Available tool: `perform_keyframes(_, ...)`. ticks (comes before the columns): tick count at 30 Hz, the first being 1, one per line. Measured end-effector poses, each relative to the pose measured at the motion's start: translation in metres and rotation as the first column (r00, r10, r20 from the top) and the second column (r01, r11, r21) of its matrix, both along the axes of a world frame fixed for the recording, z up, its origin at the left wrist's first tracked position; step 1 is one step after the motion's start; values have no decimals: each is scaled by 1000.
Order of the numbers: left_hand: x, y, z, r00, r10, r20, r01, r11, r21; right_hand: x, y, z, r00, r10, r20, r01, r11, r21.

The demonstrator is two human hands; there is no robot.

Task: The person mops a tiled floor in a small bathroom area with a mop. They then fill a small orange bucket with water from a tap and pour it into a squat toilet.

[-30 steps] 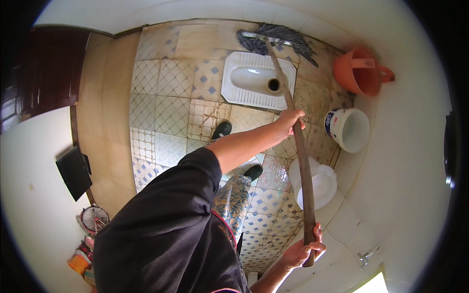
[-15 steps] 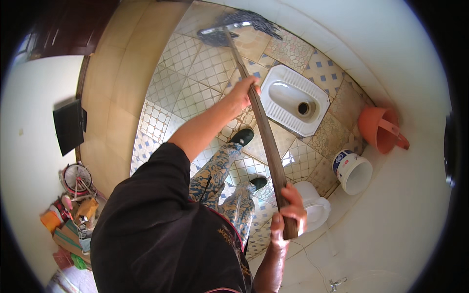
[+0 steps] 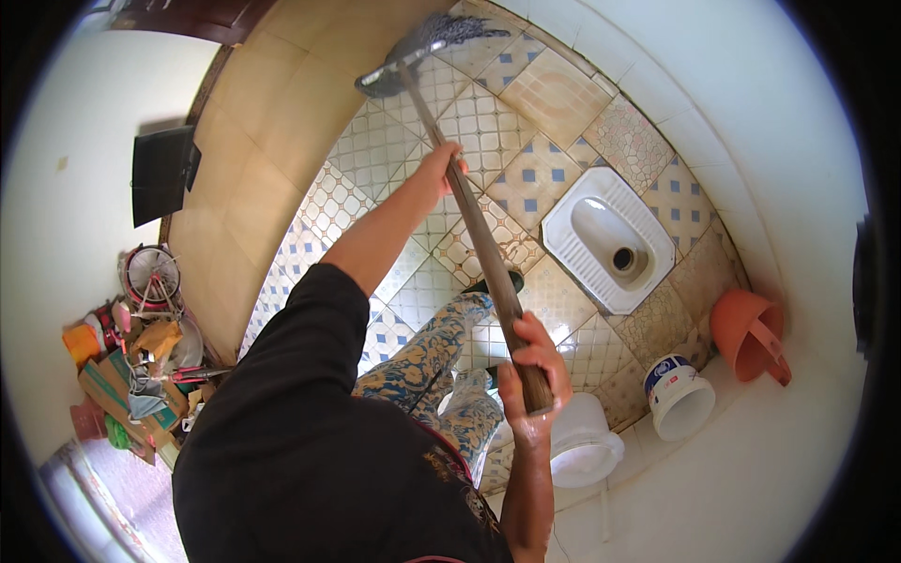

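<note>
gripping the wooden handle (image 3: 481,235) lower down, the left hand (image 3: 439,170) likely guides the mop head (image 3: 460,29); the right hand (image 3: 548,360), curled round the butt end (image 3: 537,399), probably adds leverage.

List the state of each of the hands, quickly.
Left hand: closed, holding the mop handle partway along.
Right hand: closed, holding the same handle at its near end.

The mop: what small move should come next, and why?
Perhaps draw the mop head back over the floor tiles: it lies close to the beige wall, while the left hand and right hand both grip the wooden handle.
</note>
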State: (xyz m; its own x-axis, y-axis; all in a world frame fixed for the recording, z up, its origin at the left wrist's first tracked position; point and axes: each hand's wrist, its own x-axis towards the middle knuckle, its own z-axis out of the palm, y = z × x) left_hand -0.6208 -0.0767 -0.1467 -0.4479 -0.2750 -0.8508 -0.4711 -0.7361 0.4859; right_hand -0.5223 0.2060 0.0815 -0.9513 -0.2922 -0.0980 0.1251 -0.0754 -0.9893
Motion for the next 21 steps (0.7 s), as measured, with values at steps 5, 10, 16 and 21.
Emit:
perform_keyframes(5,55,51,33,986,-7,165,-3,998,62,36,52,26,999,34,42,-32,999,-38)
perform_keyframes(10,104,108,54,982,-2,189,-9,998,55,98,92,60,991,-65,113,62,998,34)
perform_keyframes(16,161,218,79,967,-158,202,127,979,158,184,170,100,934,-346,91,337,936,97)
perform_keyframes(21,213,334,118,882,-360,303,329,932,150,282,229,134,812,-584,-22,574,789,218)
